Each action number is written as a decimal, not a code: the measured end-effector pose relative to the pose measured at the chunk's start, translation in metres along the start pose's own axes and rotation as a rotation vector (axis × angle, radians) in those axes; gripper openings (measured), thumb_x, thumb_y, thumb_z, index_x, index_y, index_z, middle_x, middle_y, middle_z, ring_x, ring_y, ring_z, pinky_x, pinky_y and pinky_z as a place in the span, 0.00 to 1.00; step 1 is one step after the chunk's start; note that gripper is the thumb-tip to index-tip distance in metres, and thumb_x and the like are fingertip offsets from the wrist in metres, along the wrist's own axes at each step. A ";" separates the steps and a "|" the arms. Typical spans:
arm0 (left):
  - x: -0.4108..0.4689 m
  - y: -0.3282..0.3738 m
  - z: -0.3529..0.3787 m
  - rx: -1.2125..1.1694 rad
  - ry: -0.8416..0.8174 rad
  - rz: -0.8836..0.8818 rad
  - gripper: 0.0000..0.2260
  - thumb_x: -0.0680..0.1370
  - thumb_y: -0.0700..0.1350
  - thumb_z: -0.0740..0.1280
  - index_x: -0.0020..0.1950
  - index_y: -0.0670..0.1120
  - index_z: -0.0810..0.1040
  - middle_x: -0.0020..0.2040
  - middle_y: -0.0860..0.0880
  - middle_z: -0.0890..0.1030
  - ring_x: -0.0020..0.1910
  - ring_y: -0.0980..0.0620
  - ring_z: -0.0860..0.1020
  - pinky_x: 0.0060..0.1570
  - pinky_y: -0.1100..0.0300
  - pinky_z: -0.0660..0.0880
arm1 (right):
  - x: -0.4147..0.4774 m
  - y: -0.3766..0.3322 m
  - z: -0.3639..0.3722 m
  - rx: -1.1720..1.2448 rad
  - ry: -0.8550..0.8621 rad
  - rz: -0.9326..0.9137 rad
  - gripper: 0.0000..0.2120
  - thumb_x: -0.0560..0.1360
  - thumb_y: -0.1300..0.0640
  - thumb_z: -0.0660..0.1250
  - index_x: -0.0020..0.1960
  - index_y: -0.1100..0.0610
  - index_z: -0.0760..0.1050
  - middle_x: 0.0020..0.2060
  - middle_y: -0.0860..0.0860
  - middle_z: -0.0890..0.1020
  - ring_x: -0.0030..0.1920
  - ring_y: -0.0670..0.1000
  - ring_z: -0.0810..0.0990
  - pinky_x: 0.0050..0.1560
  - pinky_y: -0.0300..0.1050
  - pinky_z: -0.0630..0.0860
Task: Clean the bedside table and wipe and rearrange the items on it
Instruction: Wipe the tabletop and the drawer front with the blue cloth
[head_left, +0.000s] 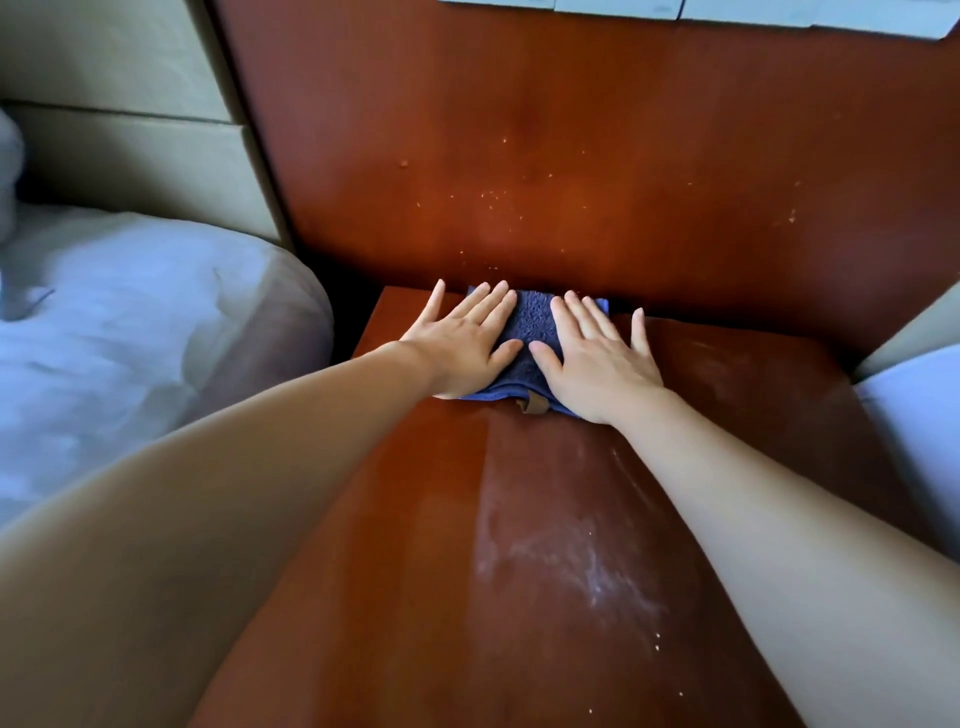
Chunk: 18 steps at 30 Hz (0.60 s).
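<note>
Cloth (527, 322) judged soft, limp — pressed to surface (415, 493) by left grip (462, 343), right grip (597, 358), both spread flat; edge best pinched.

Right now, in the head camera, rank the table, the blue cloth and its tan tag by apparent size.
1. Table.
2. Blue cloth, partly hidden under left hand and right hand.
3. Tan tag.
</note>
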<state>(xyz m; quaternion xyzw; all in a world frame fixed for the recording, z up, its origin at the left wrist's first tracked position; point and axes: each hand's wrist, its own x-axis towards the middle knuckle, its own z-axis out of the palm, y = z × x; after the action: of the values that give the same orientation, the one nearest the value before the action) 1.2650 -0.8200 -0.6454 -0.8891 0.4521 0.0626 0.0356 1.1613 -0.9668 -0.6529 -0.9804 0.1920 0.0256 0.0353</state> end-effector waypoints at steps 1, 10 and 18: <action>-0.005 0.001 0.001 -0.007 0.001 0.003 0.29 0.83 0.59 0.41 0.80 0.48 0.37 0.80 0.52 0.39 0.79 0.54 0.39 0.75 0.42 0.36 | -0.006 -0.001 0.000 0.005 0.001 -0.005 0.32 0.81 0.37 0.40 0.80 0.50 0.41 0.79 0.46 0.43 0.78 0.46 0.40 0.75 0.62 0.36; -0.074 0.027 0.007 -0.036 -0.052 0.016 0.30 0.83 0.59 0.41 0.80 0.47 0.36 0.80 0.51 0.37 0.79 0.53 0.37 0.75 0.40 0.36 | -0.079 -0.011 -0.001 0.018 -0.045 -0.042 0.32 0.81 0.37 0.39 0.80 0.50 0.39 0.79 0.46 0.41 0.78 0.46 0.38 0.75 0.62 0.35; -0.139 0.049 0.012 -0.035 -0.101 0.033 0.30 0.83 0.60 0.40 0.79 0.47 0.34 0.80 0.52 0.36 0.78 0.54 0.36 0.74 0.39 0.35 | -0.150 -0.028 0.002 0.012 -0.049 -0.034 0.32 0.81 0.37 0.39 0.80 0.50 0.38 0.79 0.46 0.41 0.78 0.47 0.38 0.75 0.63 0.35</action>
<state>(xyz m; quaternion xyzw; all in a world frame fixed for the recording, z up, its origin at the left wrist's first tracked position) 1.1436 -0.7366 -0.6381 -0.8777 0.4631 0.1160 0.0418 1.0326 -0.8847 -0.6433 -0.9823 0.1748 0.0477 0.0465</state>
